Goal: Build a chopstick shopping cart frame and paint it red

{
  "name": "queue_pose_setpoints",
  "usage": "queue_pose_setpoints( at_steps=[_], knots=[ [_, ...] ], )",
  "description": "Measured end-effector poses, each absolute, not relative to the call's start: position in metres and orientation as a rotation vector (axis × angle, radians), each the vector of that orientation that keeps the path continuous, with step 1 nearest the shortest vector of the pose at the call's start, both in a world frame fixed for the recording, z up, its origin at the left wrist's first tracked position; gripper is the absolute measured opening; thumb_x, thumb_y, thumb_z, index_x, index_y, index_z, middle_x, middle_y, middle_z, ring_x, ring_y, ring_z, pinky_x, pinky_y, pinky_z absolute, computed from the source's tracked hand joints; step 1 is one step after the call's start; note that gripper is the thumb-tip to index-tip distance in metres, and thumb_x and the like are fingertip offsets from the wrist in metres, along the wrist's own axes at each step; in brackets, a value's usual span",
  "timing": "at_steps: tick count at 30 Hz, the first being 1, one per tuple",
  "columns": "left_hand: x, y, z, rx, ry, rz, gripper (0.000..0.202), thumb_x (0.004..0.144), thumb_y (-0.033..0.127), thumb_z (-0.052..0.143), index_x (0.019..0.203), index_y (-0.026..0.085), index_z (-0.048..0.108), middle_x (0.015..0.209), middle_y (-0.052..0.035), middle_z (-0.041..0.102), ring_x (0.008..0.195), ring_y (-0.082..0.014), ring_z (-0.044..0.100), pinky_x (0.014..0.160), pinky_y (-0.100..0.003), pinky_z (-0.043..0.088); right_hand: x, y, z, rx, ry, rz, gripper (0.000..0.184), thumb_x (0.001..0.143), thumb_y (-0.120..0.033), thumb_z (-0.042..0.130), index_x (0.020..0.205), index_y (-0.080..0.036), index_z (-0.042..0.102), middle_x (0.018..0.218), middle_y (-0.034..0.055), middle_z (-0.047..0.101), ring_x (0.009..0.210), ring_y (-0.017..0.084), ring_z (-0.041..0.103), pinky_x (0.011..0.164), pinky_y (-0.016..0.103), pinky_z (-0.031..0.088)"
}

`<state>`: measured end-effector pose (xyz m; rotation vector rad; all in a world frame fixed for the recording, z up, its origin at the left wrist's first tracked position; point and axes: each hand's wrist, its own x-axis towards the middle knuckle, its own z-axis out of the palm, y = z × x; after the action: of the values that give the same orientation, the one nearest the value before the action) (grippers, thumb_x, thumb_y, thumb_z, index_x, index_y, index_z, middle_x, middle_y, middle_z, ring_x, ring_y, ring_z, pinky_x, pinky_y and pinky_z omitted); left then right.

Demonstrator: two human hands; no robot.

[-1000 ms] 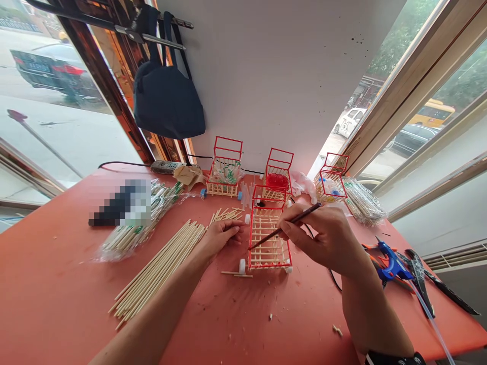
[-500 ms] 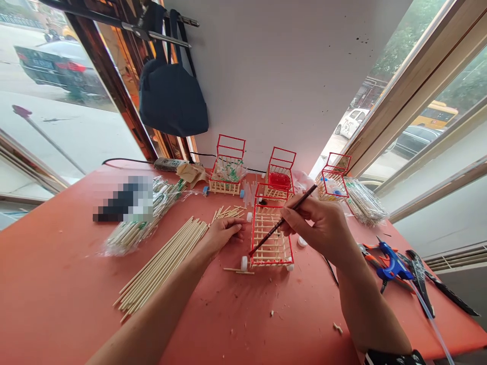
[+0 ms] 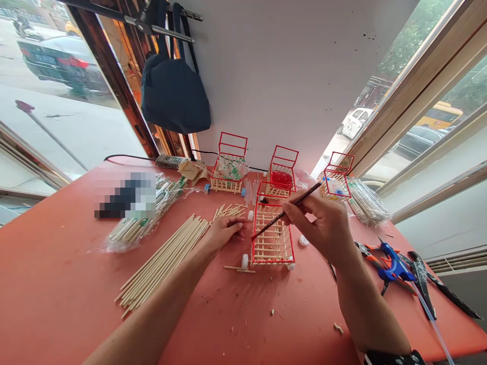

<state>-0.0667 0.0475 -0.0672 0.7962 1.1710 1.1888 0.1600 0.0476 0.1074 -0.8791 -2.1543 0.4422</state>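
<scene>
In the middle of the table stands a small cart point(image 3: 272, 243) built from thin wooden sticks, with red-painted top edges, a red handle frame and white wheels. My right hand point(image 3: 323, 218) is closed around a dark, slim paintbrush point(image 3: 300, 199). The brush's red tip meets the cart's left top rail, a little behind the near left corner. Beside the cart's left side, my left hand point(image 3: 226, 233) is loosely open, fingers slightly curled and pointing at the cart. Nothing shows in it, and whether its fingertips touch the cart is unclear.
Long wooden sticks point(image 3: 165, 266) lie left of the cart. Behind it stand similar carts, one with a red container point(image 3: 281, 179). A blue glue gun point(image 3: 393, 266) and pliers point(image 3: 371, 256) lie right. Bagged sticks point(image 3: 367, 203) sit at the back right; a white cap point(image 3: 303, 241) is near my right hand.
The brush tip has moved back along the cart's left rail, away from the near corner. My right hand has shifted slightly with it. My left hand stays beside the cart.
</scene>
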Motion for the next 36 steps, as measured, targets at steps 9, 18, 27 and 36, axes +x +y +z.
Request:
queue_pose_setpoints(
  at_steps=[9, 18, 27, 36],
  knots=[
    [-0.066, 0.047, -0.066, 0.794, 1.171, 1.177, 0.021, 0.074, 0.024, 0.078, 0.094, 0.016, 0.080, 0.076, -0.0037, 0.073, 0.064, -0.0151, 0.066, 0.068, -0.033, 0.059, 0.160, 0.060, 0.102, -0.878, -2.078, 0.505, 0.023, 0.101, -0.037, 0.061, 0.088, -0.020, 0.068, 0.073, 0.0007, 0.074, 0.063, 0.012, 0.071, 0.062, 0.026, 0.058],
    [-0.067, 0.047, -0.064, 0.804, 1.179, 1.175, 0.027, 0.070, 0.030, 0.083, 0.093, 0.016, 0.081, 0.078, -0.0024, 0.072, 0.066, -0.0154, 0.066, 0.070, -0.034, 0.061, 0.159, 0.081, 0.089, -0.895, -1.966, 0.525, 0.023, 0.102, -0.040, 0.061, 0.093, -0.020, 0.068, 0.078, 0.0017, 0.077, 0.071, 0.015, 0.075, 0.070, 0.031, 0.062],
    [-0.066, 0.047, -0.064, 0.757, 1.173, 1.184, 0.027, 0.067, 0.027, 0.084, 0.091, 0.015, 0.080, 0.076, -0.0024, 0.074, 0.061, -0.0135, 0.066, 0.064, -0.030, 0.059, 0.160, 0.078, 0.094, -0.894, -1.989, 0.382, 0.020, 0.103, -0.036, 0.060, 0.092, -0.022, 0.068, 0.081, 0.0013, 0.078, 0.072, 0.015, 0.075, 0.069, 0.030, 0.058],
    [-0.066, 0.048, -0.064, 0.748, 1.183, 1.182, 0.020, 0.072, 0.022, 0.081, 0.091, 0.015, 0.080, 0.079, -0.0038, 0.074, 0.060, -0.0138, 0.066, 0.065, -0.031, 0.059, 0.165, 0.067, 0.101, -0.806, -1.964, 0.271, 0.022, 0.106, -0.038, 0.058, 0.095, -0.022, 0.069, 0.086, 0.0032, 0.078, 0.072, 0.015, 0.074, 0.067, 0.029, 0.059]
  ],
)
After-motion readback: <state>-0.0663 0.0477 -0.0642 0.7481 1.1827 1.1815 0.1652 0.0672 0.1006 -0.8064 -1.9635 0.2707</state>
